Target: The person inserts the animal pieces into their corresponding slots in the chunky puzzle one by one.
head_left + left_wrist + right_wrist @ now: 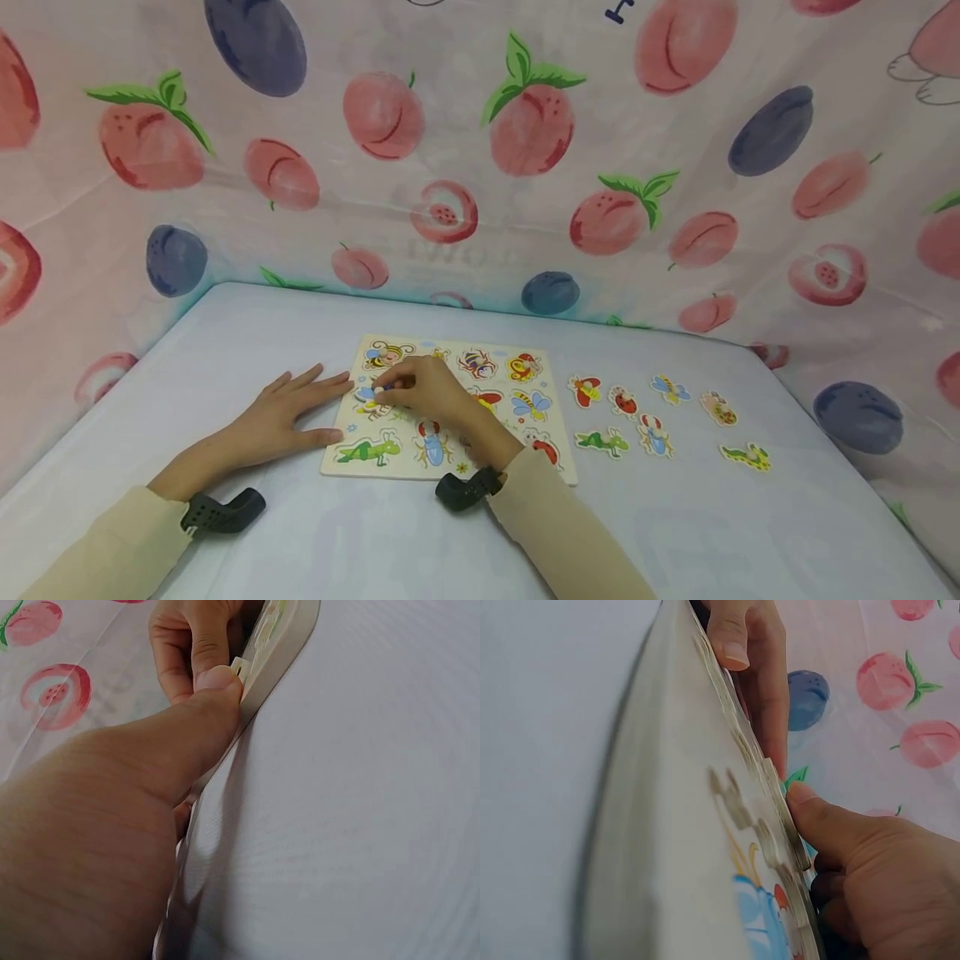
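Observation:
A wooden insect puzzle board [408,462] lies flat on the table, with bugs printed in rows. At its left edge my left hand [273,421] rests with fingers spread and straight, the thumb near the board's side. Over the left part of the middle row, my right hand [427,390] pinches a small wooden puzzle piece [786,814] between thumb and fingers. Blue and yellow show beside those fingertips in the head view; they hide most of the piece. The right wrist view shows the piece edge-on at the board's surface, with a blue beetle picture [759,919] nearer the camera.
Several loose insect pieces lie right of the board, among them a green grasshopper [602,442], a blue beetle piece [656,437], a ladybug [622,401], a dragonfly [670,389], a snail [719,408] and a caterpillar [746,456]. A fruit-print cloth [465,275] hangs behind the white table [390,542].

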`<state>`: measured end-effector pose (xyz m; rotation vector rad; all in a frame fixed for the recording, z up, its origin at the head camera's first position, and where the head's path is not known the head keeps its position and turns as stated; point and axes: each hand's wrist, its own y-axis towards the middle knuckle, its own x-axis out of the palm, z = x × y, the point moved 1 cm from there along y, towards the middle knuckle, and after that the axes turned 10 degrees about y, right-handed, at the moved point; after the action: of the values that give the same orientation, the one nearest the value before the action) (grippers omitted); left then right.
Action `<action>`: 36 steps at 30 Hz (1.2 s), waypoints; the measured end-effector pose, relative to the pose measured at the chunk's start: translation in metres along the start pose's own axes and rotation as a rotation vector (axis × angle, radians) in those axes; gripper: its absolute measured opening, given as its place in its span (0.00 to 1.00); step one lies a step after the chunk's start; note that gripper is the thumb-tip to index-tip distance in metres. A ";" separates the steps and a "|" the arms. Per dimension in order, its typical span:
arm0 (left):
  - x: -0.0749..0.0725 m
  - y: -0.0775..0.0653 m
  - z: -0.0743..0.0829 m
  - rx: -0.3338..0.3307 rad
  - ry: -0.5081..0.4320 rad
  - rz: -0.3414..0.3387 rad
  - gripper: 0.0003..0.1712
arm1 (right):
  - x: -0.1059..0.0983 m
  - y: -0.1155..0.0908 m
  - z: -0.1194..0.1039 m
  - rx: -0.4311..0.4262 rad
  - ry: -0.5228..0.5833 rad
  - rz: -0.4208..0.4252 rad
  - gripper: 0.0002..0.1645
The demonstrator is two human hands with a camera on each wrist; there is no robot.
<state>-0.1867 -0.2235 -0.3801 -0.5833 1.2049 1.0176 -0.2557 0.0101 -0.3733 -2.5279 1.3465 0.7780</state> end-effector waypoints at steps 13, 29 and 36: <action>-0.001 0.001 -0.001 0.011 -0.009 0.007 0.42 | 0.003 0.005 0.005 -0.091 -0.046 0.013 0.07; -0.002 0.000 0.002 0.012 -0.016 0.010 0.43 | 0.008 0.004 0.000 -0.104 -0.100 0.045 0.08; -0.001 0.000 0.002 0.011 -0.015 0.010 0.43 | 0.010 0.003 -0.004 -0.071 -0.093 0.041 0.08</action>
<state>-0.1862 -0.2222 -0.3786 -0.5606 1.2006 1.0220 -0.2521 -0.0001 -0.3749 -2.4904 1.3677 0.9550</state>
